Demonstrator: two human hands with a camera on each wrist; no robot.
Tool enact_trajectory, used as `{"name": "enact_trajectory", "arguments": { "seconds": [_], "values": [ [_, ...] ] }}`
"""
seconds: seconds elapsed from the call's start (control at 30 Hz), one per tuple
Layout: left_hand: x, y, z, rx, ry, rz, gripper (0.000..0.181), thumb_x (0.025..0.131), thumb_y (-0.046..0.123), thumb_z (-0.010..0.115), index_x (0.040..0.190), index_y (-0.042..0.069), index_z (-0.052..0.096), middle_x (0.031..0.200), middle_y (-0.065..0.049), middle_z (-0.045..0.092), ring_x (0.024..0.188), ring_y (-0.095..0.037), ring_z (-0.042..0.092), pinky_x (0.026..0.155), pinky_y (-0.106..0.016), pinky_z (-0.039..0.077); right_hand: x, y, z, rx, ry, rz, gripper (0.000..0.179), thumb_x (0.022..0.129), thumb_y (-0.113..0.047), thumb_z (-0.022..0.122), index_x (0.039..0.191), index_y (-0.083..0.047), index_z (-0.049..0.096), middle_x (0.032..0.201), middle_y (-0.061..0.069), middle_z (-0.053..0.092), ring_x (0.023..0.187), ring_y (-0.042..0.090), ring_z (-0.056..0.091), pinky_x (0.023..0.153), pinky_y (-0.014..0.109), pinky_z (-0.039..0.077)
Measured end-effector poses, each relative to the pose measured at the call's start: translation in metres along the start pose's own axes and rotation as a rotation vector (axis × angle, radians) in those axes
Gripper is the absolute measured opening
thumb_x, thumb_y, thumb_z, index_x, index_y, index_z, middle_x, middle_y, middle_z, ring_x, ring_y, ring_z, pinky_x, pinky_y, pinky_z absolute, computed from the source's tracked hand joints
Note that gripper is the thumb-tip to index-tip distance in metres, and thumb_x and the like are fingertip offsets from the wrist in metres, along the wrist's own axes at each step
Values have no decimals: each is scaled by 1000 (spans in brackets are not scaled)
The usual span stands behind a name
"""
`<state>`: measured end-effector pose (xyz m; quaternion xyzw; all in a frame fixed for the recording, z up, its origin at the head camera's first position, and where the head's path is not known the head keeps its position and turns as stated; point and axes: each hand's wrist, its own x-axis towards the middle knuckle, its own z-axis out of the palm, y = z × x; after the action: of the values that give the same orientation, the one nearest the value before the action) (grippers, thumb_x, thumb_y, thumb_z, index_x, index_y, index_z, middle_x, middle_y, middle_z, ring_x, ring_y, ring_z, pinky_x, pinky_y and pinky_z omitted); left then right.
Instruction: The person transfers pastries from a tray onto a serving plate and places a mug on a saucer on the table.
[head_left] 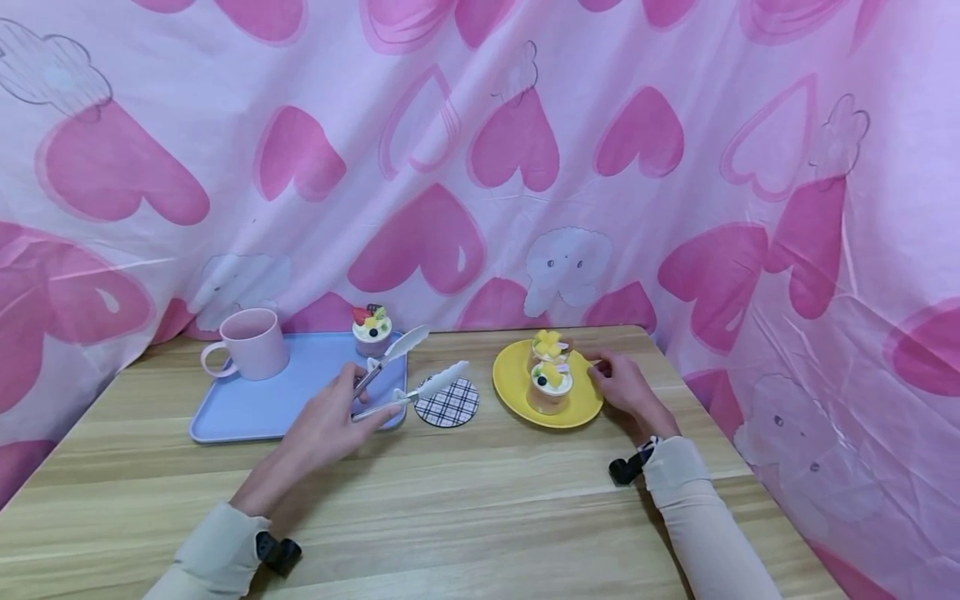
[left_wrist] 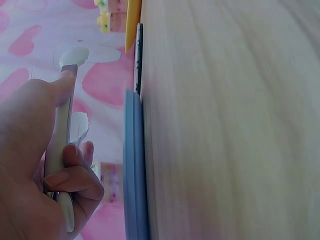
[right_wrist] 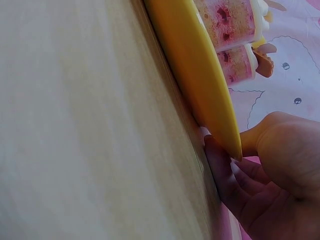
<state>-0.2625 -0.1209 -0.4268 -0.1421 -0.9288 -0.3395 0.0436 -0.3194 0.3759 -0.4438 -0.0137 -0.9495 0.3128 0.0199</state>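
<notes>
My left hand point(head_left: 326, 425) grips a pair of tongs point(head_left: 438, 382) with white tips, held above the right edge of the blue tray point(head_left: 255, 417). The tips are spread apart with nothing between them. On the right, my right hand point(head_left: 626, 387) pinches the rim of a yellow plate point(head_left: 583, 408). In the right wrist view the thumb lies over the plate's rim and fingers point(right_wrist: 220, 165) reach under it. Two dessert cups stand on the plate: a front one point(head_left: 550, 392) with a dark berry and yellow fruit, and a rear one point(head_left: 548, 343) topped with yellow fruit.
On the tray stand a pink mug point(head_left: 257, 346) at the left and another dessert cup point(head_left: 372, 333) with strawberry at the back right. A round checked coaster point(head_left: 450, 408) lies between tray and plate. A pink heart-patterned curtain point(head_left: 420, 242) hangs behind the wooden table point(head_left: 450, 517).
</notes>
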Motion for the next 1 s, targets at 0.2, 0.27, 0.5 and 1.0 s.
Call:
{"name": "enact_trajectory", "arguments": {
  "seconds": [0.2, 0.27, 0.5, 1.0],
  "values": [
    [-1, -8, -6, -10, 9, -30, 84, 79, 74, 68, 132, 15, 40, 104, -5, 56, 83, -22, 56, 60, -32, 46, 0, -1, -1, 2, -1, 3, 37, 105, -18, 52, 142, -13, 54, 118, 15, 63, 103, 27, 59, 83, 36, 52],
    [-2, -10, -7, -14, 9, -35, 85, 78, 74, 68, 132, 14, 40, 103, -6, 56, 80, -22, 55, 58, -31, 46, -1, -1, -1, -2, 4, 1, 37, 105, -18, 52, 141, -13, 55, 117, 15, 63, 102, 27, 59, 83, 36, 52],
    [-2, -15, -12, -10, 63, -36, 84, 78, 73, 69, 130, 12, 42, 97, -8, 54, 69, -20, 51, 51, -30, 44, -1, -1, 0, -6, -1, 1, 37, 105, -17, 52, 142, -13, 55, 117, 14, 62, 101, 27, 58, 82, 35, 52],
    [1, -27, -22, 9, 213, -68, 81, 79, 73, 68, 125, 12, 43, 90, -8, 52, 64, -20, 44, 47, -29, 35, -1, 0, -1, -1, -9, 0, 38, 105, -17, 52, 142, -13, 54, 118, 14, 63, 102, 27, 58, 81, 34, 53]
  ]
}}
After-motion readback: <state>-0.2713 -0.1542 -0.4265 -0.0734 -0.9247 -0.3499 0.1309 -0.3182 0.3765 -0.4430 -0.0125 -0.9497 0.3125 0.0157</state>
